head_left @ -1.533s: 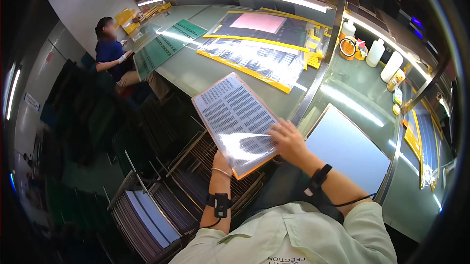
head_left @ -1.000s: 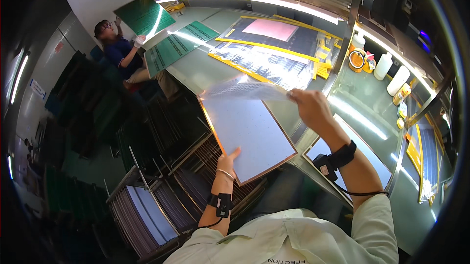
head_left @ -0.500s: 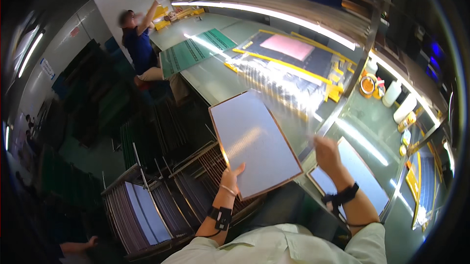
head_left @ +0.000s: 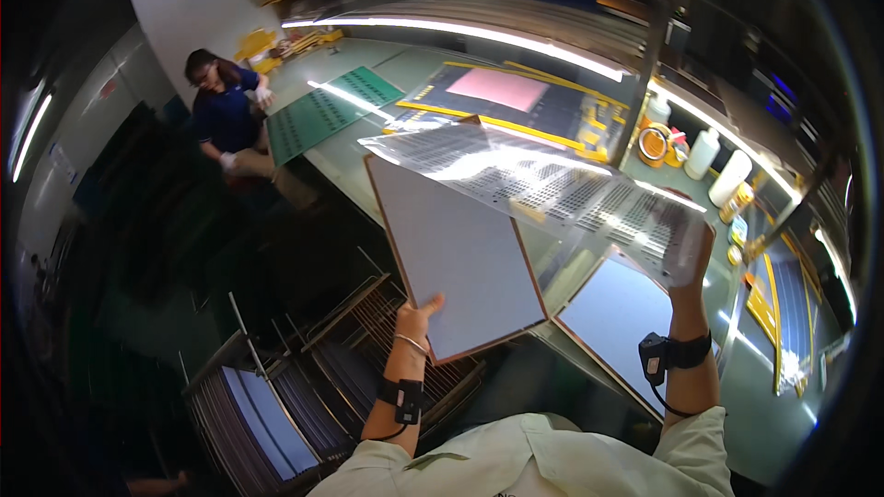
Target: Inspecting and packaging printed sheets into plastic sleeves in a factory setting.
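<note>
My left hand (head_left: 417, 320) grips the lower left edge of a pale rectangular panel (head_left: 456, 262) with a copper-coloured rim, thumb on its face. The panel is tilted up in front of me. My right hand (head_left: 695, 248) is closed on the right end of a clear film sheet (head_left: 543, 175) printed with rows of dark marks. The lifted film stretches left across the bench and overlaps the upper part of the panel. Beneath my right hand a second pale copper-rimmed panel (head_left: 608, 313) lies on the bench, partly hidden by my forearm.
A slotted rack (head_left: 267, 423) with several upright panels stands at lower left. On the bench are a green patterned panel (head_left: 336, 110), a yellow-edged dark sheet with a pink patch (head_left: 497, 89), and white bottles (head_left: 702, 153). A co-worker (head_left: 226, 110) in white gloves is at far left.
My right hand has taken hold of the clear film and lifted it off the bench, moving right. The panel in my left hand has shifted slightly left. The co-worker's raised arm has come down.
</note>
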`<state>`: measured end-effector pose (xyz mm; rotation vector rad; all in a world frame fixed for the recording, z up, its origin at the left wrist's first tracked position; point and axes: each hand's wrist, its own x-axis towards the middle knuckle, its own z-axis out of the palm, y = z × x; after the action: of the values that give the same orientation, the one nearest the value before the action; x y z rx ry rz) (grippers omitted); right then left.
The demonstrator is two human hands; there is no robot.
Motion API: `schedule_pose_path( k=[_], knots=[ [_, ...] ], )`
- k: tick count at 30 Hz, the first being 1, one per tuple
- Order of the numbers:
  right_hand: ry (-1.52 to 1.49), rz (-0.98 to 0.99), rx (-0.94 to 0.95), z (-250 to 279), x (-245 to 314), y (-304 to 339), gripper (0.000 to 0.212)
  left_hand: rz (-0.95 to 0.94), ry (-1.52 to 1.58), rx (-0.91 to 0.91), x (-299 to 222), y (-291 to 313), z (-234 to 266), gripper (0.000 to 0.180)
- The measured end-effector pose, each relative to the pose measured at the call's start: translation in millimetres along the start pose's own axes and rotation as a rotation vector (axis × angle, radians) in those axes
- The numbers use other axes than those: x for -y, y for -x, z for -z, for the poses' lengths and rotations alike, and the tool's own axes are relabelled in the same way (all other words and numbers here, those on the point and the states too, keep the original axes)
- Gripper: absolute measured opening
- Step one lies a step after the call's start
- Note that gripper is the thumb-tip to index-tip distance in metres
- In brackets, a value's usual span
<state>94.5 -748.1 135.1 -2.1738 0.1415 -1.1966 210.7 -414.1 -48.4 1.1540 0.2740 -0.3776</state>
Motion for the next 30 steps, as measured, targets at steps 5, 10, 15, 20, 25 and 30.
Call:
schedule_pose_path(
  k=[5, 10, 15, 20, 25, 30],
  knots=[
    [0.119, 0.273, 0.162, -11.0, 27.2, 13.1, 0.025, -0.15, 0.014, 0.111, -4.9, 13.9, -23.8, 0.033],
    [0.016, 0.446, 0.398, -23.8, 17.6, 53.6, 0.029, -0.264, -0.051, 0.083, 8.2, 33.4, -18.8, 0.035],
    [-0.464, -0.004, 0.69, -33.0, 13.2, 115.6, 0.03, -0.093, 0.08, -0.035, -14.0, 56.4, -20.8, 0.029],
    [-1.488, -0.861, 0.535, -42.6, 3.0, 124.6, 0.031, -0.178, 0.122, -0.076, 2.1, 64.7, -1.9, 0.034],
    [-1.145, -0.952, 0.666, -68.2, -18.6, 86.2, 0.037, -0.269, -0.13, 0.023, 8.6, 76.1, 1.7, 0.022],
    [-0.935, -0.777, 0.655, -123.9, 7.6, -13.7, 0.034, -0.293, -0.251, 0.141, 10.8, 82.2, 13.0, 0.02]
  ],
)
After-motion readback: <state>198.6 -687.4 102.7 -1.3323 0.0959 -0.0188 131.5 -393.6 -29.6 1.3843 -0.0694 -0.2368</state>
